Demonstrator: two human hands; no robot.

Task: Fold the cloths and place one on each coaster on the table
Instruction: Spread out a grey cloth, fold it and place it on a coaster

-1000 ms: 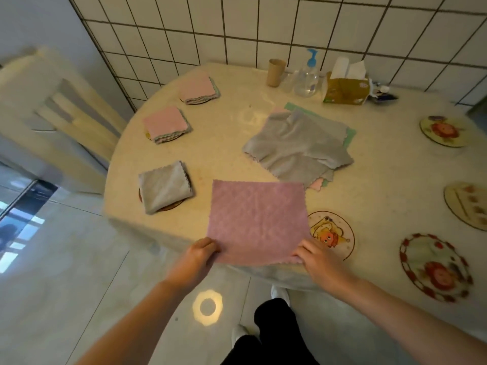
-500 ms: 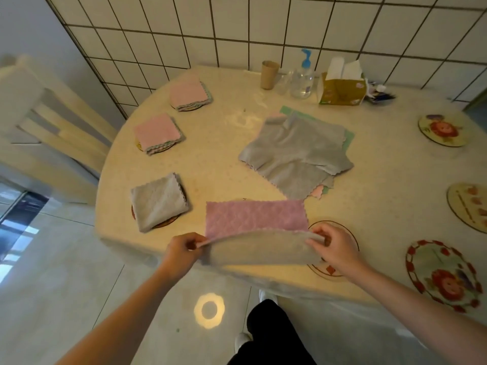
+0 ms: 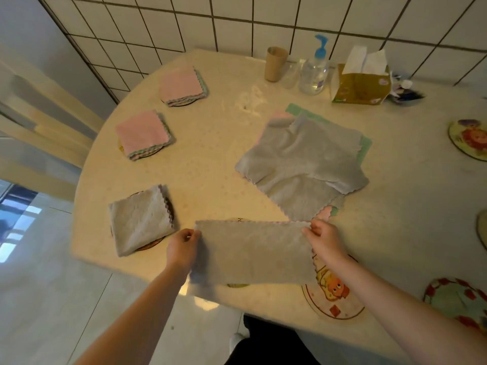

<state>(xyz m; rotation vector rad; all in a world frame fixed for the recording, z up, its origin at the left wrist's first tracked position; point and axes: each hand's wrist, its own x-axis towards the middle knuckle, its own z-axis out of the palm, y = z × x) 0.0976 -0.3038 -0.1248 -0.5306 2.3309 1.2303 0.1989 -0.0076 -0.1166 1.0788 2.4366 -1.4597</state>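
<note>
Cloth (image 3: 253,252): folded in half, grey side up, long axis 9-to-3 o'clock, on worktop (image 3: 210,159).
Left hand (image 3: 181,248): grip pinching its 9 o'clock end.
Right hand (image 3: 325,239): grip pinching its 3 o'clock corner.

Grey-side-up cloth (image 3: 253,252) lies folded in half at the table's near edge, pink peeking along its far edge, partly covering a cartoon coaster (image 3: 333,293). Three folded cloths sit on coasters at left: grey (image 3: 141,219), pink (image 3: 143,134), pink (image 3: 183,85). Unfolded pile (image 3: 303,156) lies mid-table.

left hand (image 3: 181,248), right hand (image 3: 325,239), both hands pinching
</note>
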